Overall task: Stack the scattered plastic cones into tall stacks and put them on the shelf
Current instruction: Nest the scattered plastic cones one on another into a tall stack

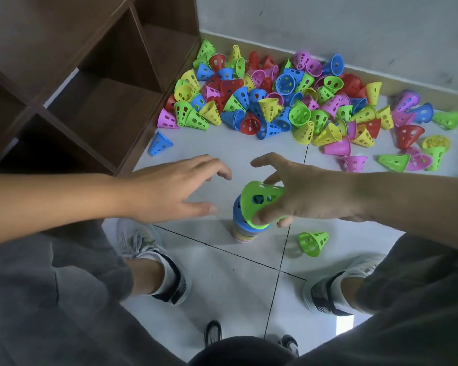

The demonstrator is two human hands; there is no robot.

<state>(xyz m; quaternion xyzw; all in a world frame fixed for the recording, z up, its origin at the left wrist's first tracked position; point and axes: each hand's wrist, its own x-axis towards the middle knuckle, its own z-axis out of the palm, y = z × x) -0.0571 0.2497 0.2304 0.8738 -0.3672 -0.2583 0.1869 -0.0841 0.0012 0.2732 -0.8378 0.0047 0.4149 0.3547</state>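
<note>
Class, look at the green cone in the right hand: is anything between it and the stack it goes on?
Nothing visible. The green cone, gripped by the right hand, sits tilted right over the stack.

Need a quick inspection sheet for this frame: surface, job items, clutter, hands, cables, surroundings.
Surface: pale tiled floor, dark grout lines.
Job's things: stack of cones upright between the feet; green cone held tilted over its top; heap of loose cones along the wall; wooden shelf, visible compartments hold no cones.
Clutter: stray green cone and blue cone lying apart.
Hands: right hand grips the green cone; left hand open, holding nothing.
Cables: nothing seen.
Surroundings: grey wall.
</note>
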